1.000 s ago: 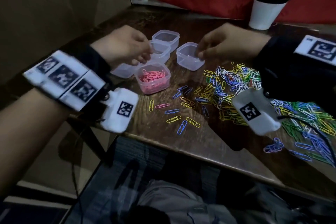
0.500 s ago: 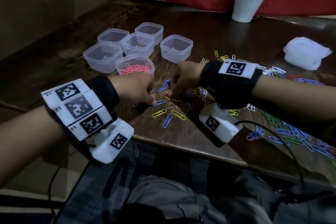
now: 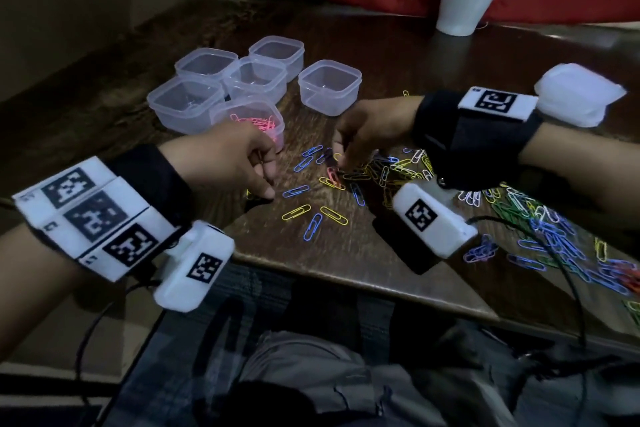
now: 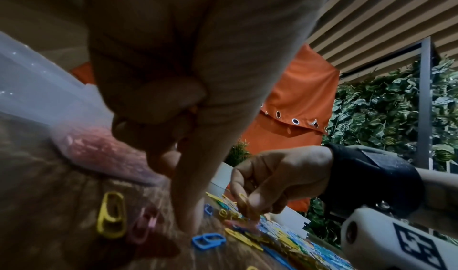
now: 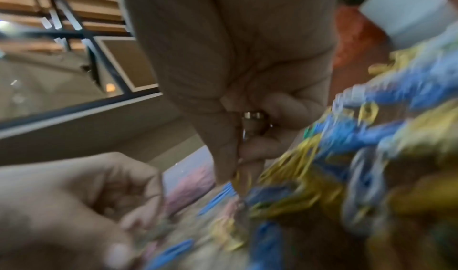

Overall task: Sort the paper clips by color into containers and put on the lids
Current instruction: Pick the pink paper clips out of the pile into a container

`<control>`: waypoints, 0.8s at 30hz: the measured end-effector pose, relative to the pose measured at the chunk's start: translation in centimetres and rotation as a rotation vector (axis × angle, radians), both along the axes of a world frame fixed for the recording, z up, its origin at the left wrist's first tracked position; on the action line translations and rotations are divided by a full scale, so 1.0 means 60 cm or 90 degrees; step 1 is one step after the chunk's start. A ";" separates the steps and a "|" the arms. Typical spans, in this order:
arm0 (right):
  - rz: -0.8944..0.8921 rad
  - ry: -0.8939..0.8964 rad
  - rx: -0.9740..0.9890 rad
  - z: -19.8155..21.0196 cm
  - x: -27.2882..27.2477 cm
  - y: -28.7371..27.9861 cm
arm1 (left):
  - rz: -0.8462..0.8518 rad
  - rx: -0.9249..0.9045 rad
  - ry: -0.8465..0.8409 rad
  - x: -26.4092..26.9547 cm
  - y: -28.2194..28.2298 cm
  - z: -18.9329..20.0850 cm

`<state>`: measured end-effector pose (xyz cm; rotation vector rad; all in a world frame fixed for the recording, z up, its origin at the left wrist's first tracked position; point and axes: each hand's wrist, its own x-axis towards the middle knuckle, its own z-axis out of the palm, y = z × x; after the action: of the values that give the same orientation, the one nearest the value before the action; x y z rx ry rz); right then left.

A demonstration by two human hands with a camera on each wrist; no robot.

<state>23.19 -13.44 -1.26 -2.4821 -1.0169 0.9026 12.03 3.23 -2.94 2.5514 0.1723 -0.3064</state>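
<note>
Toward the table's (image 3: 346, 267) far left corner, five clear containers (image 3: 187, 104) are standing clustered, a sixth (image 3: 252, 121) holding pink clips sitting nearest the person. Just beside it, the left hand (image 3: 232, 163) is pressing its thumb to the wood, other fingers curled, grasping nothing visible. The right hand (image 3: 370, 128) is pinching at a pink clip (image 3: 333, 175) among scattered paper clips (image 3: 540, 218) spreading toward the right edge. Lids (image 3: 578, 94) are lying stacked far right.
</note>
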 end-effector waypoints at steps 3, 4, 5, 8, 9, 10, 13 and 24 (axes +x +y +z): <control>0.042 -0.163 -0.062 0.009 0.000 -0.006 | 0.003 0.038 -0.018 -0.006 0.007 0.015; 0.056 -0.220 -0.070 0.011 -0.004 -0.005 | 0.007 0.055 -0.028 -0.007 0.009 0.021; 0.056 -0.244 -0.061 0.011 -0.010 -0.001 | 0.007 0.073 -0.032 -0.008 0.009 0.025; 0.077 -0.266 -0.094 -0.002 -0.030 0.024 | -0.021 0.122 -0.029 -0.011 0.001 0.028; 0.091 -0.286 -0.142 -0.007 -0.037 0.031 | -0.019 0.125 -0.032 -0.011 0.001 0.029; 0.100 -0.307 -0.176 -0.012 -0.039 0.038 | -0.006 0.122 -0.039 -0.012 0.002 0.031; 0.072 -0.232 -0.124 -0.017 -0.030 0.042 | 0.015 0.144 -0.058 -0.014 0.001 0.032; -0.121 -0.083 0.320 0.020 -0.009 0.084 | 0.002 0.148 -0.038 -0.020 -0.012 0.013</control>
<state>22.66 -8.39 -0.07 -2.1756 -0.8942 0.3715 10.84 2.49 -2.19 2.7856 0.1984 -0.2193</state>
